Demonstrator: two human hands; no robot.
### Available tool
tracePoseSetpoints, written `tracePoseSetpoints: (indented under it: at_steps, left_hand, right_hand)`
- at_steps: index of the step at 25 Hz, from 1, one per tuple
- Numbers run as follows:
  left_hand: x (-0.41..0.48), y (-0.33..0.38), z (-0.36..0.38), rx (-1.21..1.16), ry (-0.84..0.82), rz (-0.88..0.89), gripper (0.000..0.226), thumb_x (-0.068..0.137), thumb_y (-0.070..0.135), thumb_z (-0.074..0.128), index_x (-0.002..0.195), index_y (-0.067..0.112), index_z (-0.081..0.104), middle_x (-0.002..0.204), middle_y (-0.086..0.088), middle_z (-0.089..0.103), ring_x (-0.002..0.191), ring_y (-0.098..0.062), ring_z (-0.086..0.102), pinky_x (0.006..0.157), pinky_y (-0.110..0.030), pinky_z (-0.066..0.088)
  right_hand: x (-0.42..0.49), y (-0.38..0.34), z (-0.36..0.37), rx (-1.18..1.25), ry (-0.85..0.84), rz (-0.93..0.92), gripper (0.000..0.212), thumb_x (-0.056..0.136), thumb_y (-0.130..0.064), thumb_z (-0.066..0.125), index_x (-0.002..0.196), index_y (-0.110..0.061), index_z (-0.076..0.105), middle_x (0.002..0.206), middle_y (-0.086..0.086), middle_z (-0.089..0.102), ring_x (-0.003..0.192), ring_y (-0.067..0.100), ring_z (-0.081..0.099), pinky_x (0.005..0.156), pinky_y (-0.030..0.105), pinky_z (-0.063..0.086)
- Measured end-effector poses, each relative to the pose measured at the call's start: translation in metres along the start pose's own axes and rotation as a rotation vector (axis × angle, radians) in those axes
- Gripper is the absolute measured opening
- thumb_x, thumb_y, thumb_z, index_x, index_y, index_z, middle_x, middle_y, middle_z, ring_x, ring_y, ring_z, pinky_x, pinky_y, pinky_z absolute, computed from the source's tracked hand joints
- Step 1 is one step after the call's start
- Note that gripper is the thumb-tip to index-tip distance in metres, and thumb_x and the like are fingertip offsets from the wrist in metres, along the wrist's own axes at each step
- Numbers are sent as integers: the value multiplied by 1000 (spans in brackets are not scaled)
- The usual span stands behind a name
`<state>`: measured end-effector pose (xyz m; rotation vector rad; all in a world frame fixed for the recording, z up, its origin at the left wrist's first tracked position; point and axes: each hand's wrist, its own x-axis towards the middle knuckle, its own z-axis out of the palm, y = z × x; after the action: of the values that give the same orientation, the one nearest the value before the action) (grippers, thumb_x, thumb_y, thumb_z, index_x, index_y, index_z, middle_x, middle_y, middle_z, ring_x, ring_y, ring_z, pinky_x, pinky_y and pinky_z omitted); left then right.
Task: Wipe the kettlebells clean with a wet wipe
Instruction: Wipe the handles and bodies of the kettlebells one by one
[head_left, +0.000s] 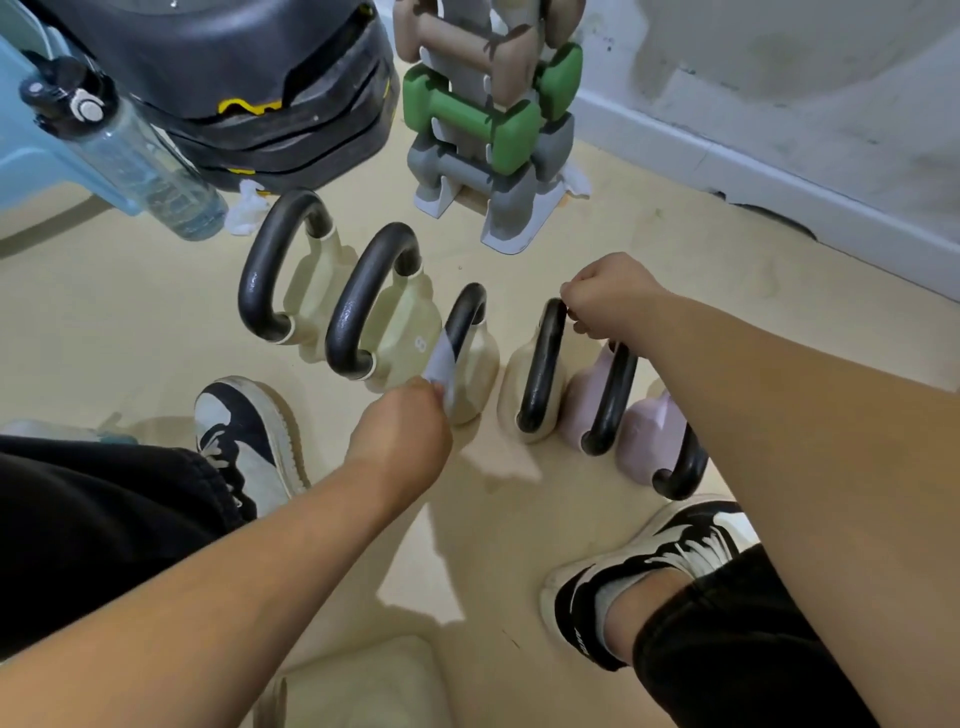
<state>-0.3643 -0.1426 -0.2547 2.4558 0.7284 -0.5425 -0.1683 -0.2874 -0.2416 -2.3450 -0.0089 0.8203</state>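
Several kettlebells with black handles stand in a row on the beige floor: cream ones on the left (311, 291) (405, 327) (475, 374) (524, 384) and two pink ones on the right (587, 395) (649, 441). My left hand (402, 431) pinches a thin wet wipe (441, 358) that lies against the handle of the third cream kettlebell. My right hand (608, 299) grips the top of the fourth cream kettlebell's handle (545, 364).
A rack of tan, green and grey dumbbells (483, 124) stands behind the row. A black machine base (260, 88) and a clear water bottle (130, 156) sit at the back left, with crumpled wipes (249, 208) by them. My two shoes (249, 441) (649, 561) flank the hands. A wall runs along the right.
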Motion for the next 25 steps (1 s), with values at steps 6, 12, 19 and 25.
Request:
tracePoseSetpoints:
  at_steps: [6,12,19,25]
  left_hand:
    - [-7,35,-7,-111,243,278,26,108,29,30,95,15,47,79,-3,58,70,-26,55,63,-38,42]
    - [-12,45,26,-9,70,553,60,107,45,29,158,13,22,161,-9,33,151,-25,26,119,-38,30]
    - [31,94,53,-22,23,273,75,104,26,37,159,26,-14,127,-13,43,101,-33,56,83,-42,48]
    - [128,136,32,65,-83,124,15,94,9,45,101,9,58,93,-10,63,83,-30,65,64,-30,49]
  right_hand:
    - [-14,5,-1,175,-33,51,21,78,-11,47,84,-7,66,102,25,72,77,28,74,71,36,54]
    - [-3,9,-3,222,-59,62,16,78,-11,51,74,-2,64,75,21,69,66,35,67,67,35,57]
    - [4,12,-3,305,-17,81,12,74,-10,54,63,-12,49,64,10,52,60,26,46,57,31,42]
    - [8,19,-8,339,99,27,31,85,-7,48,61,-16,31,60,3,31,53,22,28,45,25,25]
